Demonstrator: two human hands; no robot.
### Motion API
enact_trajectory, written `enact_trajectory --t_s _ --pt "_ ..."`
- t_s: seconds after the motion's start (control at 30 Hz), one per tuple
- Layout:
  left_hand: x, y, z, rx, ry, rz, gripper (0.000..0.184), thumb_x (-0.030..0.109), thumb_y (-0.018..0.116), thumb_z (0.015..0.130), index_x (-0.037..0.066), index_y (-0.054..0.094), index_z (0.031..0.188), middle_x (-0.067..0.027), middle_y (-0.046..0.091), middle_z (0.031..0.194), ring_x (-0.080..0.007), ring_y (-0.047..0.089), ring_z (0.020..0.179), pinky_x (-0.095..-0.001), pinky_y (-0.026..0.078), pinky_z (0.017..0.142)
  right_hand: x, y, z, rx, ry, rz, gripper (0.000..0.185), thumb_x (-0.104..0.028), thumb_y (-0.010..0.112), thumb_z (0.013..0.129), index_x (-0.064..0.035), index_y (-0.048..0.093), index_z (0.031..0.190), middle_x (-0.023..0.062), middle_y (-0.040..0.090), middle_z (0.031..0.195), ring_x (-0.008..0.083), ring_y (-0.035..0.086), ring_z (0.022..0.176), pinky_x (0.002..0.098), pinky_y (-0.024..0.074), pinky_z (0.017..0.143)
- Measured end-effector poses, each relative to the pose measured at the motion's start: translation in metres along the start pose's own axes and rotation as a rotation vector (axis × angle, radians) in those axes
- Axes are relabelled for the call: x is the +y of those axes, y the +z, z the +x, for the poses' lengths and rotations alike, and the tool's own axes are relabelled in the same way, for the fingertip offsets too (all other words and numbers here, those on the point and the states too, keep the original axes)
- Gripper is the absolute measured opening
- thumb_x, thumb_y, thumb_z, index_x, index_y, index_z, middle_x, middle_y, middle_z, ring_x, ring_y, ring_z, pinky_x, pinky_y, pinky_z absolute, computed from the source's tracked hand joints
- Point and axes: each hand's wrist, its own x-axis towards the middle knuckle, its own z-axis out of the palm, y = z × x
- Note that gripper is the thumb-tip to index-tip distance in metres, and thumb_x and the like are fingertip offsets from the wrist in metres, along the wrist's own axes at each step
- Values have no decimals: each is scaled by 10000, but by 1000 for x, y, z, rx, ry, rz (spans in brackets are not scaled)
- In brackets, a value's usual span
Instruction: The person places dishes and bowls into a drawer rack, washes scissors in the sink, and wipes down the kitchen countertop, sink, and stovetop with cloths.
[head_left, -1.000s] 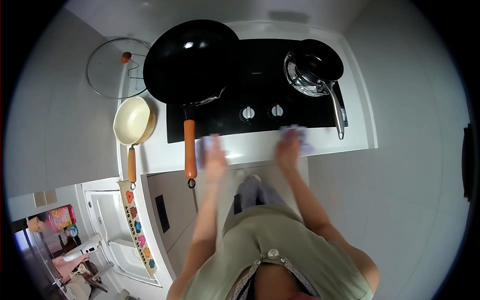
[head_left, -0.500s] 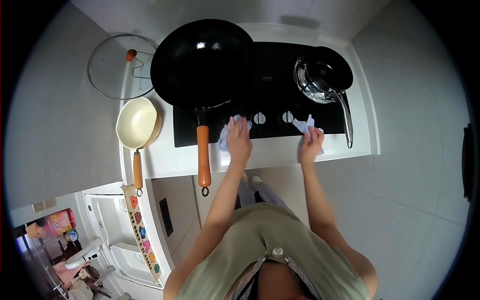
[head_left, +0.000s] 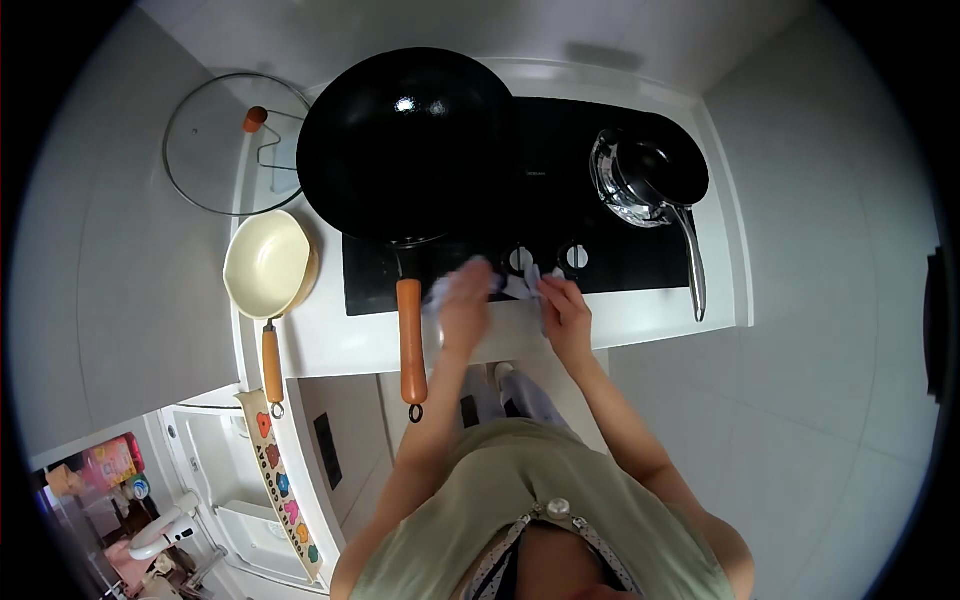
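Observation:
My left hand (head_left: 467,305), smeared by motion, presses a pale cloth (head_left: 436,293) onto the front of the black gas hob (head_left: 622,262), right of the wok's wooden handle (head_left: 411,340). Closed at the fingertips, my right hand (head_left: 567,308) grips another pale cloth (head_left: 520,288) at the hob's front edge, just below the two silver knobs (head_left: 577,257). Both hands are close together. Whether the two cloths touch, I cannot tell.
A large black wok (head_left: 400,150) covers the hob's left side. At the right stands a small black pan (head_left: 660,165) with a metal handle. A cream saucepan (head_left: 268,262) and a glass lid (head_left: 235,150) are at the left, above a white sink (head_left: 215,450).
My right hand has moved left with its cloth, towards my left hand. The left hand has shifted slightly left over its cloth. The whole view has tilted a little.

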Motion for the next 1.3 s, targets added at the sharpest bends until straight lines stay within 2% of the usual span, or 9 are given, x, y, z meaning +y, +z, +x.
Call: enact_trajectory --t_s 0.3,0.43,0.5,0.63,0.77,0.9,1.1,1.27,1.3 --pt "-40 -44 -15 76 -229 183 360 81 502 818 83 541 1176 -148 492 1233 -329 443 1157 -481 250 1030 34 132 73 -85 -88 -882 443 -40 493 784 66 422 1208 217 392 1275 397 507 1052 380 510 769" --pt "-97 -56 -27 -234 -74 246 409 82 457 835 103 492 1242 -102 461 1289 -306 410 1198 -477 235 1034 -30 159 -8 -186 -265 -548 410 -23 477 778 69 455 1177 214 387 1294 371 397 1204 364 526 777" --pt "-85 -91 0 -60 -100 276 414 133 437 847 62 469 1254 -49 449 1316 -296 355 1254 -452 187 1061 -17 129 21 -496 -122 -473 423 -41 473 775 54 463 1187 219 398 1273 350 391 1201 365 487 848" --pt "-52 -53 3 361 -125 95 414 81 464 839 82 471 1253 -75 447 1314 -314 352 1252 -425 232 1047 1 134 65 -198 -51 -894 398 -142 481 778 70 528 1112 225 403 1268 391 355 1215 403 402 943" --pt "-11 -61 -7 -132 -141 108 550 -19 461 769 95 411 1305 -153 427 1307 -316 330 1267 -377 227 1061 -9 162 27 -197 -252 -633 393 -147 491 784 76 534 1105 188 443 1204 395 384 1196 393 458 885" --pt "-61 -70 -20 -62 -135 431 436 88 493 811 152 501 1243 -119 499 1229 -327 428 1184 -479 221 1034 21 112 79 -312 184 -564 184 -162 514 817 -77 612 947 87 542 1080 282 591 946 357 520 705" --pt "-60 -35 -34 77 -272 229 363 145 376 928 112 442 1283 -112 435 1319 -278 433 1197 -295 355 976 90 33 133 -267 270 -572 317 -23 558 706 -156 662 975 84 582 1067 284 583 940 357 481 803" --pt "-6 -52 -16 129 -423 -480 364 90 396 908 53 443 1267 -83 385 1363 -269 375 1243 -317 343 989 110 -26 64 -46 322 -592 503 59 529 679 -175 595 1119 20 426 1313 251 534 1070 339 487 822" --pt "-4 -51 -17 78 -321 -174 377 43 416 884 51 452 1259 -102 377 1363 -287 356 1251 -337 328 999 109 -38 45 35 364 -611 525 77 523 680 -182 591 1132 22 428 1314 252 524 1090 335 488 823"
